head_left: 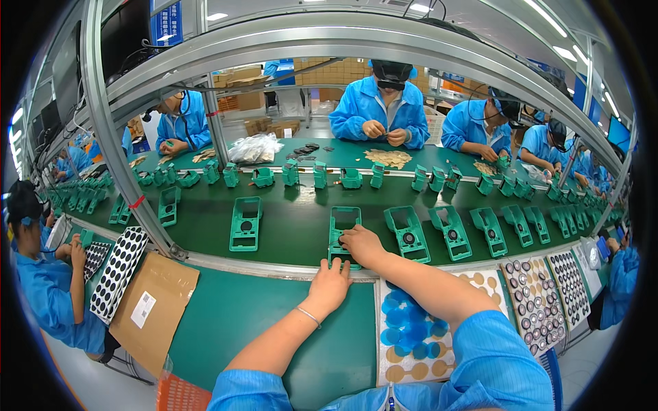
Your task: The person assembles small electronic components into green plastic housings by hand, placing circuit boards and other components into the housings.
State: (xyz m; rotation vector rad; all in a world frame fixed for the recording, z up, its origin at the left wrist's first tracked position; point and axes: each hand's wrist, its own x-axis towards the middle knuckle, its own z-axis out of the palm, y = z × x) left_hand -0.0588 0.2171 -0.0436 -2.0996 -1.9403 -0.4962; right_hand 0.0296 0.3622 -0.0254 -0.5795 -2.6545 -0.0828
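Observation:
A green plastic housing (345,216) lies on the dark green conveyor just ahead of me. My right hand (363,246) reaches over it from the right, its fingers bent down together into the frame. Those fingers cover whatever lies under their tips. At the housing's near end rests my left hand (330,284), fingers stretched out and a little apart, touching the edge. To the right stands a similar housing (407,235) with a round black part in it. Another green housing (245,225), on the left, shows no such black disc.
Blue round films (404,322) lie on a sheet of tan discs beside my right forearm. Farther right is a board of round parts (534,301). Cardboard (154,301) and a black-dotted sheet (120,274) lie left. A metal frame post (113,137) rises there. Co-workers sit across the conveyor.

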